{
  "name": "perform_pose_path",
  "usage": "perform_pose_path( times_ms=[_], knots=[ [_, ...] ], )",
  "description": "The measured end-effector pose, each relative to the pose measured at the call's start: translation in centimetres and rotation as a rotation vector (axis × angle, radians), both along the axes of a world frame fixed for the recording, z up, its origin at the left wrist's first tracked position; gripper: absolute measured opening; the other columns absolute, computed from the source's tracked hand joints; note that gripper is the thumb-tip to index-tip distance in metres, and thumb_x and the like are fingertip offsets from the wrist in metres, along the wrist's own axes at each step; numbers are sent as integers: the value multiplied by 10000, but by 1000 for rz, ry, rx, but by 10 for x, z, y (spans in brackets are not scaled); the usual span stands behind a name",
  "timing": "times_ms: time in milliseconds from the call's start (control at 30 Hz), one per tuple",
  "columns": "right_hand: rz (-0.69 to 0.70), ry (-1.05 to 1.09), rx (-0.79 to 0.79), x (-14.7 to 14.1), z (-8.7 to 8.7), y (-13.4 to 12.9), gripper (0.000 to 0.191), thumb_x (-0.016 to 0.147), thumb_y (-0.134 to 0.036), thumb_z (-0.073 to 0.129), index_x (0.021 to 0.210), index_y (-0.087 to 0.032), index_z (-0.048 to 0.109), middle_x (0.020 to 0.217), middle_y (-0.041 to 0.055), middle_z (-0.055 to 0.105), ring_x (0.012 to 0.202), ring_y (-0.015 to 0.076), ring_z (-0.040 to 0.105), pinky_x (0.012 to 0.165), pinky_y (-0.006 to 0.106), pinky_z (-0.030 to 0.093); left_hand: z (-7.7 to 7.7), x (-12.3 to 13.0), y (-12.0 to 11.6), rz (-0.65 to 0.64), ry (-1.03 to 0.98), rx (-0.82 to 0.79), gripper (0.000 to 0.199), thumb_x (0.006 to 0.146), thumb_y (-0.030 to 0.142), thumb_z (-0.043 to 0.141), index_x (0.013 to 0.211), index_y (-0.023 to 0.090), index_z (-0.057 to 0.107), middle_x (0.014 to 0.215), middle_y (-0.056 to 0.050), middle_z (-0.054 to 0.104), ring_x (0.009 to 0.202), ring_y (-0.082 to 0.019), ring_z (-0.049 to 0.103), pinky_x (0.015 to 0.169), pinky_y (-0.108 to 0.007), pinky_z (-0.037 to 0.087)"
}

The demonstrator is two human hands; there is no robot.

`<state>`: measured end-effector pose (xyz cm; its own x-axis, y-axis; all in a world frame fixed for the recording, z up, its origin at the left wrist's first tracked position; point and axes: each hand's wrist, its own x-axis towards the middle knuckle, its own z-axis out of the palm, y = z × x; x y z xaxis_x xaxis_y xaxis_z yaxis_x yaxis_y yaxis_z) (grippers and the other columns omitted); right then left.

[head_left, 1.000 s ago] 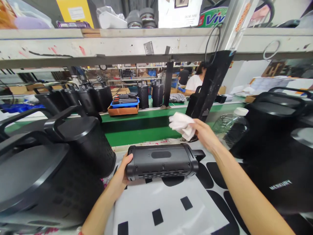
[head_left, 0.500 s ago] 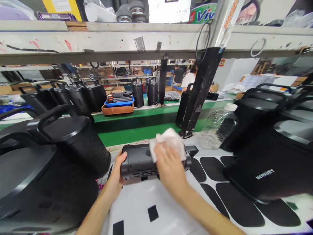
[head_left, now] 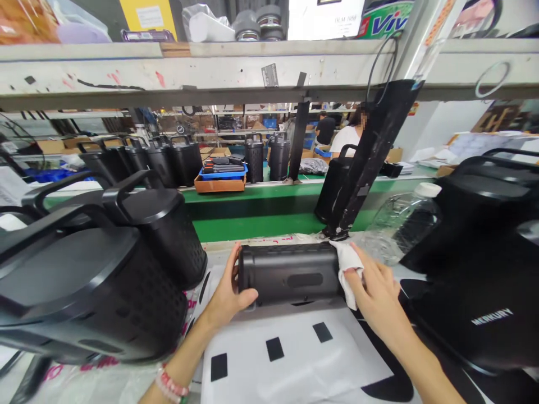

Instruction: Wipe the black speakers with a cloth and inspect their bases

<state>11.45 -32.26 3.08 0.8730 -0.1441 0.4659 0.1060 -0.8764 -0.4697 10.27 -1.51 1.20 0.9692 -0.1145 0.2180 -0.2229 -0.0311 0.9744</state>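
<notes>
A black housing (head_left: 290, 275) lies on its side on the white sheet, its smooth face with an oval recess toward me. My left hand (head_left: 229, 289) grips its left end, thumb in front and the other fingers behind. At the opposite end, my right hand (head_left: 373, 280) pinches a white cloth (head_left: 348, 266) and presses it against the housing's edge. The handle at that end is hidden behind the cloth and hand.
Several similar black housings with handles (head_left: 160, 224) stand upright at the left. On the right are a clear plastic bottle (head_left: 404, 219) and a large black housing marked MERKURY (head_left: 475, 280). A slanted black post (head_left: 357, 174) rises behind, beside a green conveyor (head_left: 252, 216). Two people work farther back.
The housing has rolled, so its slotted side is out of sight and the oval recess faces me. My right hand has moved the cloth from its top to the right end.
</notes>
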Motion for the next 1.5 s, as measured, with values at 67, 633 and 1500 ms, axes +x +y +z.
perform_pose_path(
  times_ms=[67, 633, 1500],
  knots=[
    [-68, -52, -61, 1, -3, -1, 608, 956, -560, 217, 1316, -229, 579, 1413, 69, 548, 1242, 366, 476, 1020, 665, 313, -2, 0, 4, -50, -66, 248, 1215, 629, 416, 784, 1552, 160, 37, 1642, -146, 108, 1503, -322, 183, 1229, -459, 217],
    [43, -40, -115, 19, 24, 30, 533, 984, -384, 251, 1119, -103, 683, 1155, 175, 692, 1147, 343, 588, 972, 525, 406, -4, -3, 8, -65, -299, 747, 1187, 704, 320, 797, 1551, 319, -35, 1632, -126, 183, 1474, -328, 271, 1191, -487, 323],
    [-338, -20, 472, 14, 11, -40, 367, 887, -505, 355, 820, -201, 548, 941, 192, 647, 961, 376, 615, 794, 440, 464, 4, -11, 0, -178, 69, 602, 1379, 631, 373, 823, 1520, 202, -217, 1629, -156, 140, 1486, -311, 235, 1224, -463, 172]
  ],
)
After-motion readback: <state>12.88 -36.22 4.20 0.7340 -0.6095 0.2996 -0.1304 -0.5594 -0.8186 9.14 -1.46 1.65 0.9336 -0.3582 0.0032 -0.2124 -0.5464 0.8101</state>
